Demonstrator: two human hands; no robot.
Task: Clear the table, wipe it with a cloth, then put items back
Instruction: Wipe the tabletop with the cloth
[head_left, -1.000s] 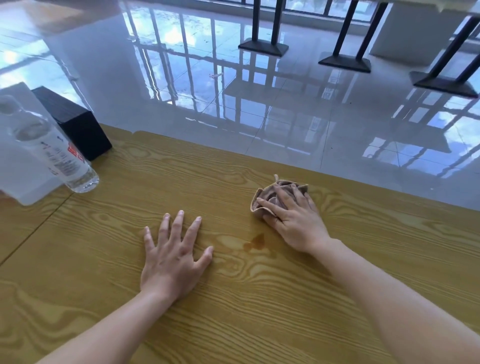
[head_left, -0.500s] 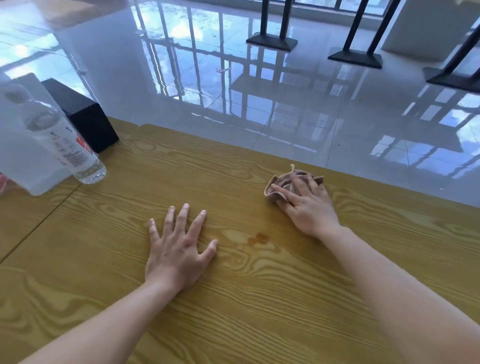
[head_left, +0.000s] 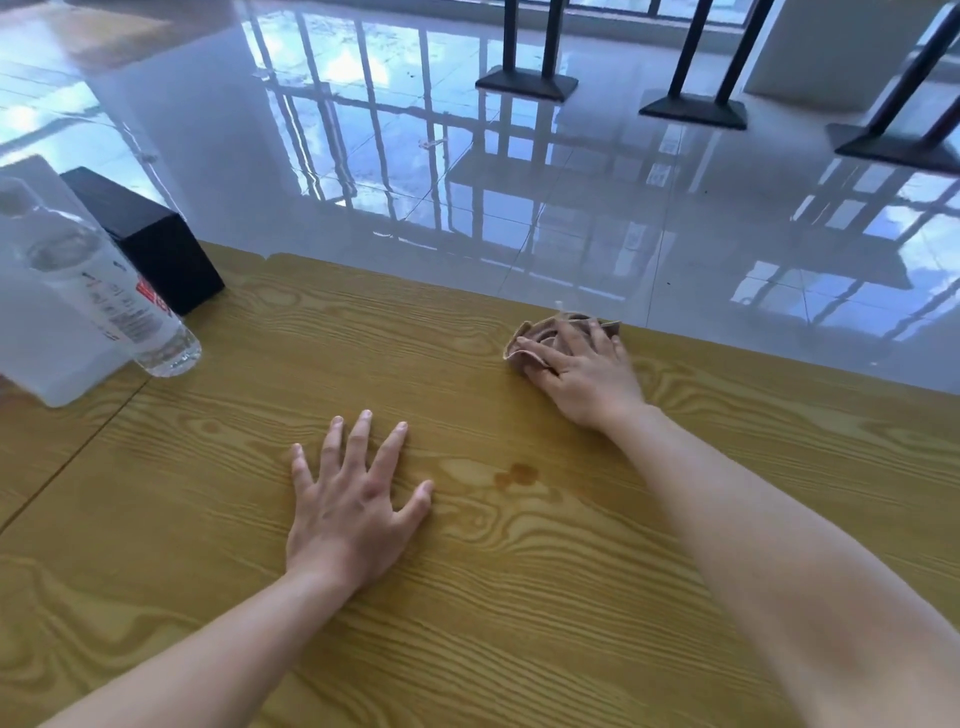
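Cloth: crumpled at the table's far edge, under the right hand.
Right hand: fingers spread, pressing the cloth.
Left hand: flat and splayed on the table, apart from the cloth.

Cloth: largely hidden beneath the fingers of the right grip, only its crumpled far and left folds showing. Left grip: palm concealed against the worktop, which is cut off by the left, right and lower edges, as are both forearms. Water bottle: upper end blurred and cropped at the left edge, label print too small to read. Black box: near corner hidden behind the bottle. White object behind the bottle: cropped at the left edge, identity indeterminate. Black table stands on the floor: tops cut off by the upper edge.
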